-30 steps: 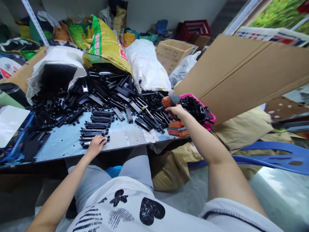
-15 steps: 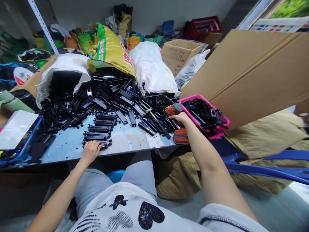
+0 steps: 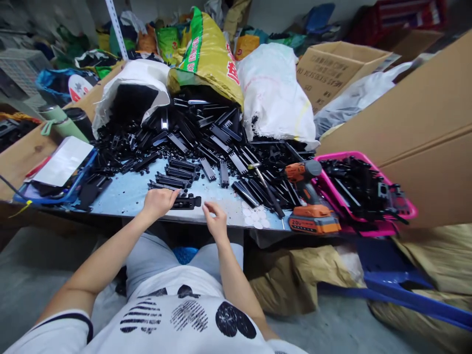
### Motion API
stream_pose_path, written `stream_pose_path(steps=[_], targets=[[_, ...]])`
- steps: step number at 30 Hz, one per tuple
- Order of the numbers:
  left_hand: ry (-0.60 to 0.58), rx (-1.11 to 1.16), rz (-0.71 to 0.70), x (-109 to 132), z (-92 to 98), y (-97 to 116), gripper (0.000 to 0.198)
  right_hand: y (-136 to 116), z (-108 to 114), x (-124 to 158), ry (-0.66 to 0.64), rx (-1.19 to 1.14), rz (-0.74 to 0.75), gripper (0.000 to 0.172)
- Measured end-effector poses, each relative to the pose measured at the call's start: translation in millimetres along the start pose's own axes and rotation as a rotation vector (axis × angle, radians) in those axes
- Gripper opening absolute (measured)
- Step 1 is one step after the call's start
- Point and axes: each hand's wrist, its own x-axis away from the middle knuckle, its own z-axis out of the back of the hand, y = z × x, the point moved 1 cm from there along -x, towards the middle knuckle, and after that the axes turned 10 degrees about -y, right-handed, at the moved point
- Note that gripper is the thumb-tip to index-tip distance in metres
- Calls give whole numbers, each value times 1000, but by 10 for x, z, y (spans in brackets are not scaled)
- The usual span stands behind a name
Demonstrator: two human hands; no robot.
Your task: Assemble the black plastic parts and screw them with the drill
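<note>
Messy blue table
Black plastic parts piled all over it, orange drill standing at the right edge, white discs beside it.

We wear a white short-sleeved T-shirt printed with black hearts and striped blotches, at six o'clock; a dark band edges its sleeve at eight o'clock. Light grey trousers cover our thighs. Our left hand and right hand are bare.

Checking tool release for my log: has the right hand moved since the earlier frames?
Yes. The right hand has left the drill and come leftward along the table, near the left hand.
</note>
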Motion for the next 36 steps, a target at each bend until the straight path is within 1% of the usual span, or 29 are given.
stream_pose_path(steps=[1, 3, 6, 8, 9, 10, 12, 13, 14, 15, 16, 18, 20, 22, 23, 24, 25, 26, 27, 28, 30, 32, 33, 34, 35, 36], targets=[[4, -12, 3, -26, 18, -18, 65, -13, -99, -12, -45, -45, -6, 26], [10, -43, 33, -111, 28, -99, 66, -39, -166, -90, -94, -105, -24, 26], [-19, -56, 103, -254, 34, -238, 67, -126, -81, -312, -82, -165, -50, 30], [-60, -10, 126, -300, 60, -274, 67, -241, -5, -492, -103, -150, -1, 32], [-77, 22, 121, -300, 79, -268, 67, -306, 21, -580, -156, -130, 34, 34], [-90, 54, 104, -286, 99, -250, 66, -368, 36, -661, -242, -111, 63, 39], [-91, 106, 46, -230, 136, -192, 63, -461, 31, -789, -501, -119, 93, 59], [-80, 137, 17, -195, 148, -162, 62, -485, 12, -831, -634, -164, 91, 66], [-64, 189, -3, -160, 156, -134, 61, -494, -17, -858, -735, -243, 79, 67], [-47, 272, -10, -127, 159, -108, 61, -493, -60, -872, -791, -351, 62, 64], [-33, 391, -6, -99, 157, -83, 62, -483, -120, -872, -802, -470, 40, 64], [7, 681, 20, -55, 146, -17, 66, -451, -300, -837, -735, -648, -23, 72], [67, 909, 12, -23, 140, 85, 66, -428, -548, -760, -648, -681, -105, 76], [130, 998, -28, 9, 150, 204, 62, -419, -797, -668, -578, -631, -204, 74], [141, 1012, -43, 26, 158, 255, 61, -417, -890, -628, -538, -605, -245, 74], [128, 1020, -54, 43, 164, 292, 62, -411, -946, -598, -505, -584, -273, 73], [105, 1023, -54, 61, 169, 309, 64, -400, -956, -581, -475, -563, -286, 73], [87, 1008, -48, 79, 170, 303, 65, -382, -915, -579, -444, -533, -286, 72], [81, 966, -38, 99, 168, 275, 66, -356, -823, -593, -405, -482, -276, 72], [88, 891, -25, 119, 160, 229, 65, -322, -684, -622, -354, -396, -256, 71], [131, 654, 22, 166, 128, 112, 60, -250, -311, -708, -221, -101, -169, 67], [142, 413, 75, 221, 79, 17, 55, -204, 88, -796, -59, 294, -2, 60], [130, 332, 90, 248, 58, -8, 53, -196, 260, -831, 10, 459, 100, 58], [108, 289, 89, 270, 45, -15, 52, -199, 401, -856, 66, 577, 207, 56], [62, 290, 58, 286, 42, -6, 50, -211, 509, -874, 99, 644, 312, 56], [-17, 333, -4, 293, 50, 15, 49, -231, 585, -886, 110, 669, 404, 56]])
